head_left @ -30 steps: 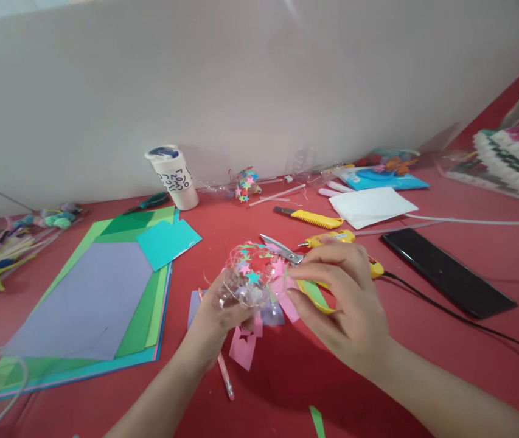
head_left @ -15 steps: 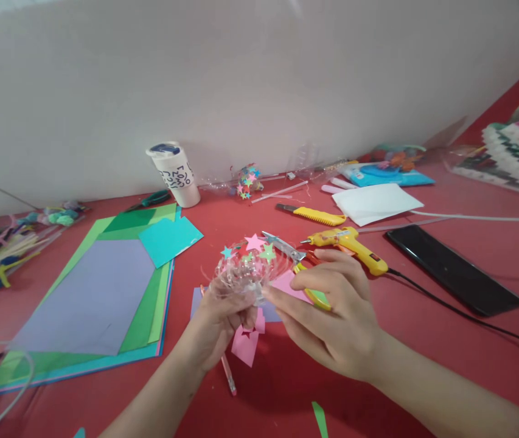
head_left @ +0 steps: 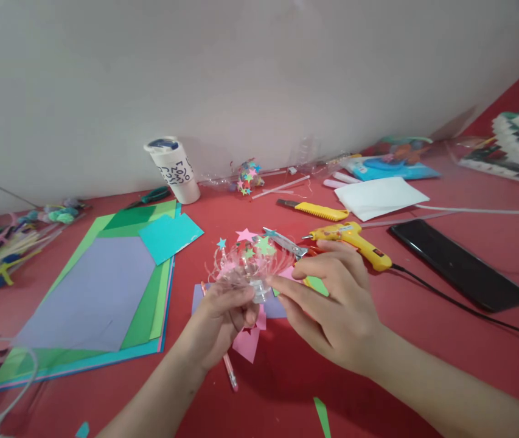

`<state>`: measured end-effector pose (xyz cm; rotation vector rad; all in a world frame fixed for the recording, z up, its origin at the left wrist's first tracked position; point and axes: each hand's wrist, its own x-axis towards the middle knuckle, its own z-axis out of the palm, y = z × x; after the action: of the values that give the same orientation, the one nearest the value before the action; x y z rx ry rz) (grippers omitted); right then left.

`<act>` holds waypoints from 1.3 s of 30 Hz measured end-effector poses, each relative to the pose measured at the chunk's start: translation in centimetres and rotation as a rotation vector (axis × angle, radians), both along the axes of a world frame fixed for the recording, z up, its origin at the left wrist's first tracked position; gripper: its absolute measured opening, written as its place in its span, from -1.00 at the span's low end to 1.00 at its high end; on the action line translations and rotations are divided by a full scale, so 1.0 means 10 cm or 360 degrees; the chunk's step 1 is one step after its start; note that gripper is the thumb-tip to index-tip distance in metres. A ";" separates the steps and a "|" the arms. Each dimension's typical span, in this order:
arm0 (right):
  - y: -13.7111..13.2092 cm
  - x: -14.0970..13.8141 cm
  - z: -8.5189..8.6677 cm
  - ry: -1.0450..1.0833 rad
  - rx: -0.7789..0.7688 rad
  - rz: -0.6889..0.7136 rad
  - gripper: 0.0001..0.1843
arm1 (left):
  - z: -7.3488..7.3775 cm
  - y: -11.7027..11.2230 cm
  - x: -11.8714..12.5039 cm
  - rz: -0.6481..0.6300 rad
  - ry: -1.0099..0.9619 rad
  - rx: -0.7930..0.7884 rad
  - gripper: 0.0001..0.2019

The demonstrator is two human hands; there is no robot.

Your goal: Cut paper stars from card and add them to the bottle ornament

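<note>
My left hand (head_left: 218, 319) is closed around the neck of a clear plastic bottle top (head_left: 260, 292) cut into thin curling strips. Small paper stars sit among the strips, including a pink star (head_left: 246, 235), a blue star (head_left: 221, 243) and a green star (head_left: 266, 246). At the right side of the neck, my right hand (head_left: 339, 307) pinches the plastic with its fingertips, the other fingers bent. Scissors (head_left: 286, 243) lie just behind, partly covered by my right hand. Pink paper scraps (head_left: 246, 345) and a pencil (head_left: 230, 371) lie below my left hand.
A yellow glue gun (head_left: 355, 240) with a black cord, a phone (head_left: 460, 264) and a yellow cutter (head_left: 318, 210) lie right. Coloured sheets (head_left: 90, 292) are stacked left. A white tumbler (head_left: 176, 173) and a star-covered ball (head_left: 249, 177) stand near the wall.
The bottle top has turned slightly in my hands, its stars shifting a little left and up. Both hands keep about the same place; the view has moved slightly.
</note>
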<state>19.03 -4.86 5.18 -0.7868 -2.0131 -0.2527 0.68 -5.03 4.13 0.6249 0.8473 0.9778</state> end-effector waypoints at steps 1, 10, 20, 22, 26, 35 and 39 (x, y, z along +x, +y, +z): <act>0.00 -0.01 -0.01 -0.0014 0.0000 -0.0001 -0.76 | 0.00 0.00 0.00 -0.0016 -0.0007 -0.0002 -0.87; -0.03 -0.06 0.00 -0.0075 -0.0147 0.0000 -0.72 | -0.04 0.00 -0.01 -0.0032 -0.0023 0.0029 -0.90; -0.03 -0.08 0.02 0.0006 -0.0282 0.0117 -0.74 | 0.00 -0.01 0.05 0.0143 0.0047 0.0165 -0.95; -0.03 -0.08 0.01 -0.0031 -0.0327 0.0104 -0.73 | 0.01 -0.02 0.06 0.0200 0.0048 0.0208 -0.92; -0.06 -0.10 0.00 -0.0002 -0.0531 0.0172 -0.72 | -0.01 -0.03 0.08 0.0257 0.0101 0.0294 -0.85; -0.14 -0.11 -0.05 0.0047 -0.0958 0.0163 -0.66 | -0.11 -0.05 0.05 0.0484 0.0398 0.0471 -0.62; -0.13 -0.11 -0.05 0.0040 -0.0908 0.0107 -0.69 | -0.09 -0.08 0.07 0.0603 0.0507 0.0437 -0.46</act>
<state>17.91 -6.11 4.70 -1.0569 -2.1042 0.3883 1.40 -5.85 3.18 0.8909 1.1501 1.3752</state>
